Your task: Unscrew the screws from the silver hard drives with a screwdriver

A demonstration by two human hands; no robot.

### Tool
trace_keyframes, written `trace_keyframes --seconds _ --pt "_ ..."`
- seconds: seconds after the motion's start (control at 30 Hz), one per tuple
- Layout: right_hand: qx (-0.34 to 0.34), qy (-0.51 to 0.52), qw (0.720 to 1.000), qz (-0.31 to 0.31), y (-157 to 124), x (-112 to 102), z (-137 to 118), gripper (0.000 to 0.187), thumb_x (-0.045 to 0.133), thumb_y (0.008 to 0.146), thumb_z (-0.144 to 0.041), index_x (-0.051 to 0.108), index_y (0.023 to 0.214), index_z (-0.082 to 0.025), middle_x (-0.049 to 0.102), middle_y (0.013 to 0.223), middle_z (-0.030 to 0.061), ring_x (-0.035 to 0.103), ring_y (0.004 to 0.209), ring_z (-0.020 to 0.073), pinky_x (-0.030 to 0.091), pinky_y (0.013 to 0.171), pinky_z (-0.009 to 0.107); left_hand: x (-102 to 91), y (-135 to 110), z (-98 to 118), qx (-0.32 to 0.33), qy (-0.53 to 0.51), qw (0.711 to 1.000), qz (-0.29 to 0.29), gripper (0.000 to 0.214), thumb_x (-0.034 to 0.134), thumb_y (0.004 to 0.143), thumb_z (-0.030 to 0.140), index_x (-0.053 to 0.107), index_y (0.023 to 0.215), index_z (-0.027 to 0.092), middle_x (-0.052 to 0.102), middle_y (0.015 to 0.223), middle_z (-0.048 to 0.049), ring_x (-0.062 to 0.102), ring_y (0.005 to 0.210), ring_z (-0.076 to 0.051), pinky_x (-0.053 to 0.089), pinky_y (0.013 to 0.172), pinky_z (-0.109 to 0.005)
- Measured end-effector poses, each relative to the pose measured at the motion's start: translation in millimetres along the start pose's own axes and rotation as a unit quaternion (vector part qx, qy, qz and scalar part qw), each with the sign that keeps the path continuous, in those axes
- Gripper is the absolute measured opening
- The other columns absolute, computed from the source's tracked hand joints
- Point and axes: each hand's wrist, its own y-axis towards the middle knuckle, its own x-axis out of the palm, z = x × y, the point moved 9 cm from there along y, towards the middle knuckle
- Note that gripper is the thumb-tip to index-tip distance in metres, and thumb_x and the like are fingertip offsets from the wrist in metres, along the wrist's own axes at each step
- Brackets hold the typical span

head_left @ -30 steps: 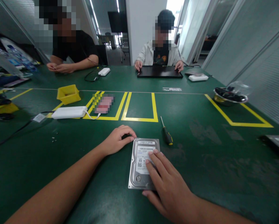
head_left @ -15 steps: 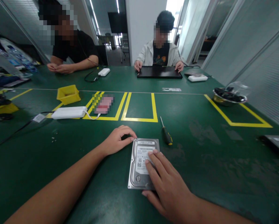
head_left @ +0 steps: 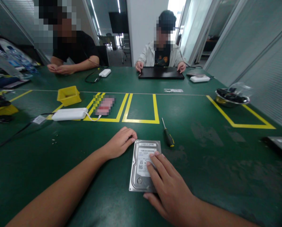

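Note:
A silver hard disk drive [head_left: 143, 162] lies flat on the green table [head_left: 214, 164] just in front of me, label side up. My right hand [head_left: 169, 186] rests on it, fingers stretched flat over the label and lower right part. Curled fingers of my left hand [head_left: 119, 142] touch the drive's far left corner, with nothing visible in them. A screwdriver with a black and yellow handle [head_left: 168, 135] lies on the table just right of the drive's far end.
Yellow tape boxes [head_left: 141, 108] mark the table beyond the drive. A white power strip [head_left: 69, 114], a yellow bin [head_left: 69, 95] and a metal bowl [head_left: 232, 97] stand further off. Two other people sit at the far side, one at a black laptop [head_left: 161, 73].
My left hand's fingers have closed a little more against the drive's far corner. My right hand and the drive have stayed in place.

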Motion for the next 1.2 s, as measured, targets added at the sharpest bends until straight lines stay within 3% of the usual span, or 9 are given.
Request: trace_keyframes --seconds 0.23,0.57,1.2 --pt "0.000 0.002 1.000 -0.006 -1.0 1.2 0.5 0.067 0.055 0.091 -0.051 0.050 0.141 -0.006 0.036 0.153 0.0238 0.030 0.143 0.0398 0.038 0.113 0.055 -1.7 -0.2 3.4 0.007 0.021 1.000 -0.005 0.012 0.043 0.098 0.019 0.054 0.094 0.018 0.059 0.093 -0.0037 0.052 0.089 -0.019 0.042 0.082 -0.032" --pt "0.002 0.003 1.000 -0.013 -2.4 3.4 1.4 0.068 0.053 0.092 -0.053 0.049 0.142 -0.007 0.034 0.154 0.0226 0.028 0.144 0.0394 0.037 0.115 0.055 -5.6 2.3 10.1 0.007 0.023 0.999 -0.035 0.013 0.046 0.097 0.017 0.058 0.095 0.018 0.062 0.096 -0.0034 0.055 0.093 -0.018 0.043 0.085 -0.033" --pt "0.004 0.006 1.000 -0.014 -1.9 2.2 2.7 0.067 0.053 0.092 -0.052 0.049 0.142 -0.006 0.036 0.154 0.0226 0.028 0.144 0.0396 0.036 0.115 0.055 -2.0 2.4 12.4 0.022 0.028 0.999 -0.038 0.017 0.042 0.099 0.018 0.058 0.094 0.018 0.061 0.095 -0.0030 0.054 0.093 -0.018 0.042 0.087 -0.033"
